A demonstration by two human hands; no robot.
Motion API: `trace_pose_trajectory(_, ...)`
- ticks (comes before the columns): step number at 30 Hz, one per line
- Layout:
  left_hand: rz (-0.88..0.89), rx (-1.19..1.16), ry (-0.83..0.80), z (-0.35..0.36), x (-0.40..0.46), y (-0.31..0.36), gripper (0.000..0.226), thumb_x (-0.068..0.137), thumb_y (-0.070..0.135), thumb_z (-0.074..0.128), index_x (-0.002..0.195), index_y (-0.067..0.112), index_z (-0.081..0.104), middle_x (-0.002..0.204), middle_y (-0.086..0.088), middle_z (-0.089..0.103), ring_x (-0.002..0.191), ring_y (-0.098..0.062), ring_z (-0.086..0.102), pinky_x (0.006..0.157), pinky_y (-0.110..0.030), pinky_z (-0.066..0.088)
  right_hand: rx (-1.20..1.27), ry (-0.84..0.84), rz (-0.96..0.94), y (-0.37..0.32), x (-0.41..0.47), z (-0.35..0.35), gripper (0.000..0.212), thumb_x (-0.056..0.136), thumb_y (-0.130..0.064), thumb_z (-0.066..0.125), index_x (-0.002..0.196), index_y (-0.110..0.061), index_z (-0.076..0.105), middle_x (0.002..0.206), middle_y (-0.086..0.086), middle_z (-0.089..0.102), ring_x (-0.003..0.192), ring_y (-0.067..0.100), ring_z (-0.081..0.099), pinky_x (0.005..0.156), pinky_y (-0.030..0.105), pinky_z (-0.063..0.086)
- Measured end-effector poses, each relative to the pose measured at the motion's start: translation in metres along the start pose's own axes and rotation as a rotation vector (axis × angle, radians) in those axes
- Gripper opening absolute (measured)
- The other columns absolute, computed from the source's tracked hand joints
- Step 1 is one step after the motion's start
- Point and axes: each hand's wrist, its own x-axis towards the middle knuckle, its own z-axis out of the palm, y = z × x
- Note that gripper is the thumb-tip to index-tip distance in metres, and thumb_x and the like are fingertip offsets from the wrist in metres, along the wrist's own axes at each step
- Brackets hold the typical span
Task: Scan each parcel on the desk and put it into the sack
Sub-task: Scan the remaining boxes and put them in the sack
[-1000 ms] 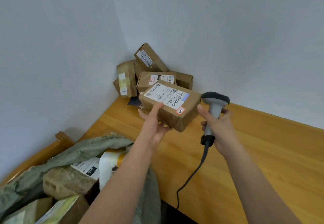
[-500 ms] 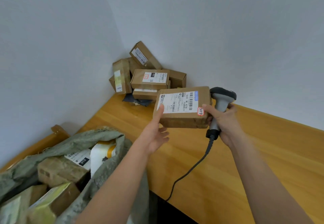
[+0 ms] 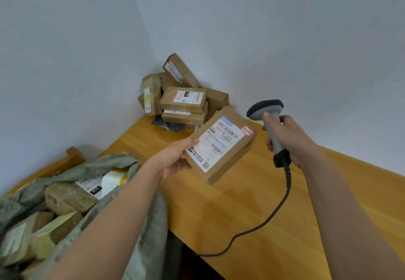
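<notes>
Pale grey walls meet in a corner behind a honey-coloured wooden desk (image 3: pixel 252 214), which takes up the right and centre of the head view.

Nearest, lower left: I note the grey-green woven sack (image 3: pixel 122 165), mouth slack and open against the desk's edge, already holding several labelled cardboard boxes. My reading: it sits there so that a scanned parcel needs only a short drop to the left.

Next out: the left hand (image 3: pixel 175 159) grips the flat brown cardboard parcel with a white shipping label (image 3: pixel 219 146), thumb on the label's near edge, fingers beneath. The parcel is held in the air above the desk, tilted so the label faces up and toward the scanner. I judge that tilt is meant to present the barcodes.

Just right of it, apart: the right hand (image 3: pixel 287 139) is closed round the handle of the grey handheld barcode scanner (image 3: pixel 268 115), forefinger up near the head. Its black cable (image 3: pixel 282 205) trails down over the desk's front edge. I cannot tell whether the trigger is pressed; no beam shows on the label.

Farthest: a heap of small brown cardboard boxes (image 3: pixel 184 99) stacked into the wall corner, unscanned stock by my estimate. Task is partway through.
</notes>
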Motion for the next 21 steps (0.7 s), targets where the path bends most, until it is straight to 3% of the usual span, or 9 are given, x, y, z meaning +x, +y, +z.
trace_pose_trajectory(5, -0.035, -0.184, 0.203, 0.021, -0.004, -0.021, 0.016, 0.093, 0.026, 0.058, 0.105, 0.017, 0.065, 0.109, -0.009, 0.064, 0.106, -0.025, 0.058, 0.103, -0.05, 0.047, 0.12, -0.022, 0.033, -0.015, -0.006, 0.01, 0.039, 0.099, -0.04, 0.052, 0.121, -0.007, 0.052, 0.107, 0.016, 0.061, 0.064, 0.02, 0.058, 0.055, 0.031, 0.049)
trace_pose_trajectory(9, -0.055, -0.376, 0.313, 0.033, 0.003, -0.021, 0.024, 0.088, 0.02, 0.066, 0.11, 0.014, 0.06, 0.114, -0.01, 0.061, 0.105, -0.023, 0.058, 0.103, -0.05, 0.047, 0.077, -0.119, -0.046, -0.037, -0.026, 0.017, 0.035, 0.101, -0.036, 0.051, 0.115, -0.005, 0.056, 0.087, 0.012, 0.061, 0.058, 0.018, 0.057, 0.054, 0.031, 0.048)
trace_pose_trajectory(15, -0.044, -0.483, 0.375, 0.041, 0.009, -0.016, 0.041, 0.09, 0.022, 0.065, 0.127, 0.013, 0.052, 0.11, -0.006, 0.059, 0.097, -0.019, 0.055, 0.106, -0.051, 0.043, -0.004, -0.205, -0.197, -0.073, -0.057, 0.012, 0.026, 0.101, -0.038, 0.048, 0.107, -0.014, 0.055, 0.11, 0.016, 0.066, 0.055, 0.013, 0.055, 0.057, 0.03, 0.049)
trace_pose_trajectory(21, -0.044, -0.555, 0.431, 0.045, 0.01, -0.015, 0.051, 0.089, 0.023, 0.067, 0.135, 0.013, 0.049, 0.105, -0.005, 0.058, 0.091, -0.016, 0.052, 0.106, -0.051, 0.043, -0.014, -0.207, -0.257, -0.084, -0.073, 0.004, 0.027, 0.102, -0.038, 0.049, 0.109, -0.013, 0.055, 0.112, 0.015, 0.066, 0.053, 0.013, 0.053, 0.061, 0.034, 0.048)
